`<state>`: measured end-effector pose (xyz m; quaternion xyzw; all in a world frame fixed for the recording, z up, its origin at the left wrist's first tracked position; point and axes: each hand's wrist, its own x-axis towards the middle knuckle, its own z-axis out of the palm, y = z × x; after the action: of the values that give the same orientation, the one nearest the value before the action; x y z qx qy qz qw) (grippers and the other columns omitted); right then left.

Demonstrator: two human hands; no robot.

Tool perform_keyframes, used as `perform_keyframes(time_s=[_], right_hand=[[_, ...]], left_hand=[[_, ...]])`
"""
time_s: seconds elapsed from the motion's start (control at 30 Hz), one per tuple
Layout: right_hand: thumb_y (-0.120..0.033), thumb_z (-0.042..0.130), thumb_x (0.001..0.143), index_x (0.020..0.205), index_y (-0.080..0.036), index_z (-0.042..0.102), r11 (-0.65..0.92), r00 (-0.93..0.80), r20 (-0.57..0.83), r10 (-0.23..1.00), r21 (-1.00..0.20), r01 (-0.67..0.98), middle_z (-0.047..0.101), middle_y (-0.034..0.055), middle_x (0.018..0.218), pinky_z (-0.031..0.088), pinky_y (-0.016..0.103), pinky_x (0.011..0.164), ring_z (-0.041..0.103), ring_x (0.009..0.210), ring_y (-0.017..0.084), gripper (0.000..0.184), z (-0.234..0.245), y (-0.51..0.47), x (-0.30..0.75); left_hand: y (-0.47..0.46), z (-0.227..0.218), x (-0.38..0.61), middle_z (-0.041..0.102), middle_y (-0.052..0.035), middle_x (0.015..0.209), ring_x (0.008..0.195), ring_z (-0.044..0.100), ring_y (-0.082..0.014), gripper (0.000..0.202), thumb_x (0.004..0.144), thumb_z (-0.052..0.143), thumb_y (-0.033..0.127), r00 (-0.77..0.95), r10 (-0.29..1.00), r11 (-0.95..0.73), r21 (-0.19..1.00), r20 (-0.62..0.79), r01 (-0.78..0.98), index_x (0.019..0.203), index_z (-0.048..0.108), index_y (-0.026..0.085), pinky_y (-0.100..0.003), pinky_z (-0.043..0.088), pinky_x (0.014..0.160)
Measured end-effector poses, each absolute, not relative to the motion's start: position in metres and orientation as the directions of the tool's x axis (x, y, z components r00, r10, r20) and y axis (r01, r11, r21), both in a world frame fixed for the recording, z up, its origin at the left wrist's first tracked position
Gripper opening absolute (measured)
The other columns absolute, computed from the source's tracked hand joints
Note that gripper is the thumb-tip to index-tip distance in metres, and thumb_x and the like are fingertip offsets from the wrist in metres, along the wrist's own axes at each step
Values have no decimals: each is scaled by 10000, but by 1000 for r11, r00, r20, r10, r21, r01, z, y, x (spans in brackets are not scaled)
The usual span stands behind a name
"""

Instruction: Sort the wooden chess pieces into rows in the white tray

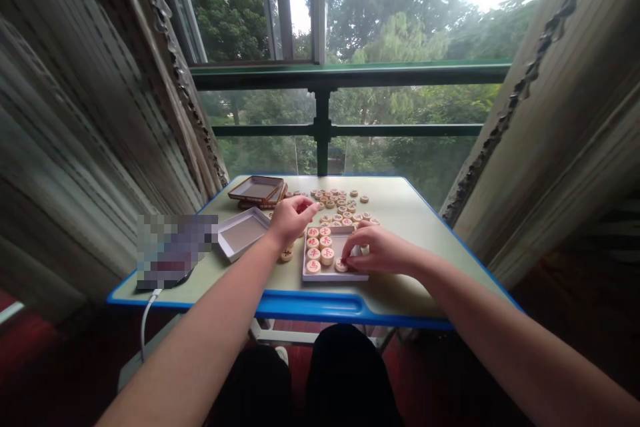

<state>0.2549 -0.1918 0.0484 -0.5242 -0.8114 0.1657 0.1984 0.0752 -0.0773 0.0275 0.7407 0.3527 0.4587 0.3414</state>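
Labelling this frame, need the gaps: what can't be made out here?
Head view only.
pixelated object: identity masked by blur.
left hand: curled fingers hide any piece held.
white tray: right hand covers its right part.
loose pieces: characters too small.

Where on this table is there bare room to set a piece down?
The table is bare on its right, between the loose xiangqi pieces, the right hand and the blue edge. A narrow strip before the white box is bare too. Crowded: centre back, and the left, with box lid and brown trays.
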Motion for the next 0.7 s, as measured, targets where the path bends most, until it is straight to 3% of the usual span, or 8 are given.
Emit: perform_keyframes(time_s=[0.37, 0.7], right_hand=[[-206, 649, 708, 767, -212, 752, 435, -436, 128, 891, -515, 739, 715, 8, 739, 401, 285, 772, 533, 782, 169, 119, 47, -192, 254], [-293, 662, 744, 719, -205, 734, 532, -479, 239, 845, -472, 703, 713, 30, 721, 406, 309, 739, 535, 735, 172, 117, 37, -189, 252]], left_hand=[[-79, 30, 73, 534, 17, 424, 438, 492, -115, 424, 777, 487, 511, 307, 839, -542, 743, 449, 393, 565, 607, 164, -230, 342, 479], [-78, 22, 75, 489, 13, 401, 451, 513, -131, 497, 853, 368, 513, 230, 791, -611, 709, 567, 353, 567, 600, 178, -242, 383, 531]])
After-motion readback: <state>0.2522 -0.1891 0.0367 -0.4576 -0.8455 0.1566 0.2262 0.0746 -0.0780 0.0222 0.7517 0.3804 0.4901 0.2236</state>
